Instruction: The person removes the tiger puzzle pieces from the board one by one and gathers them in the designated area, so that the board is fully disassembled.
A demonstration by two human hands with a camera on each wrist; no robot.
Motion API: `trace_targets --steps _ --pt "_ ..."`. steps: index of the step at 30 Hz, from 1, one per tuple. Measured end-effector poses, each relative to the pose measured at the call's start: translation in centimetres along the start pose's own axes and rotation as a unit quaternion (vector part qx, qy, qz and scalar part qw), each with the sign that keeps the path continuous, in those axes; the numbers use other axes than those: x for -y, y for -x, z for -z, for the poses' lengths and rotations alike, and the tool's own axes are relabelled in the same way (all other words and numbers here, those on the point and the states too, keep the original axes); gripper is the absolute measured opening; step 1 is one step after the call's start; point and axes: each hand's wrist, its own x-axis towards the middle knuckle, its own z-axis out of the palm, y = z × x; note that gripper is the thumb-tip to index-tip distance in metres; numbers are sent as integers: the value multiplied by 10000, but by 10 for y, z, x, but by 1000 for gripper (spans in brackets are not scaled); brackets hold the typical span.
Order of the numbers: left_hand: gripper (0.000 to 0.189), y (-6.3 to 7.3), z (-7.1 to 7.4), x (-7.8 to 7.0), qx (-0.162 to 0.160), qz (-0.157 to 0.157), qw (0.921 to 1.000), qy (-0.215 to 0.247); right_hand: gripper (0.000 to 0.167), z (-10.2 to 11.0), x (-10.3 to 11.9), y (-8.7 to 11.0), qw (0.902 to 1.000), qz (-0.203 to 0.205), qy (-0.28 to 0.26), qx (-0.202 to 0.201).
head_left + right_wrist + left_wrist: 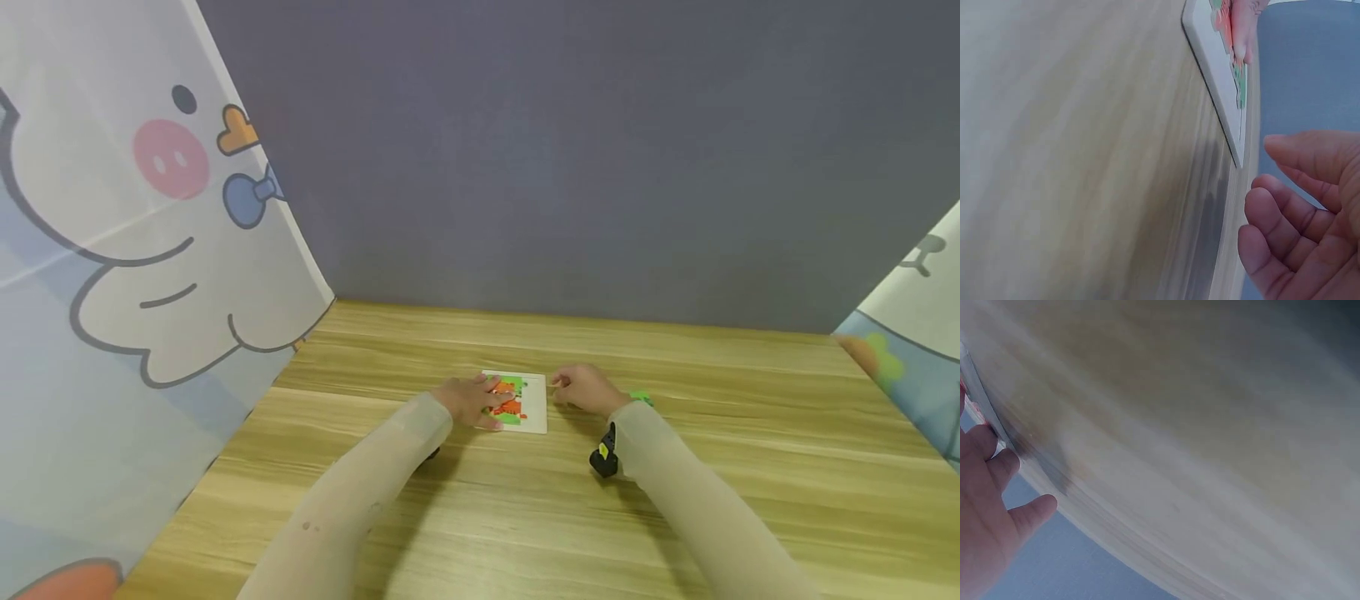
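Observation:
A flat white puzzle board (535, 408) with raised orange and green pieces (512, 406) lies on the wooden table. My left hand (472, 402) rests over its left part with the fingers spread across the pieces, hiding some of them. Just beyond the board's right edge, my right hand (588, 389) hovers with loosely bent fingers. In the right wrist view, nothing shows between the thumb and fingers of that hand (1310, 219), and the board's corner (1235, 153) is close by. The left wrist view catches the left hand (991, 506) at the board's edge.
A green piece (642, 398) is partly hidden behind the right wrist. Black wrist straps with a camera (604, 454) hang under the sleeves. A grey panel (570, 167) rises at the table's far edge, and a cartoon-printed sheet (187, 250) borders the left side.

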Motion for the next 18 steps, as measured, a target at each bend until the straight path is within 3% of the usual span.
trace_targets --steps 18 --pt "69 -2 0 -3 -24 37 9990 -453 25 -21 15 -31 9989 -209 413 18"
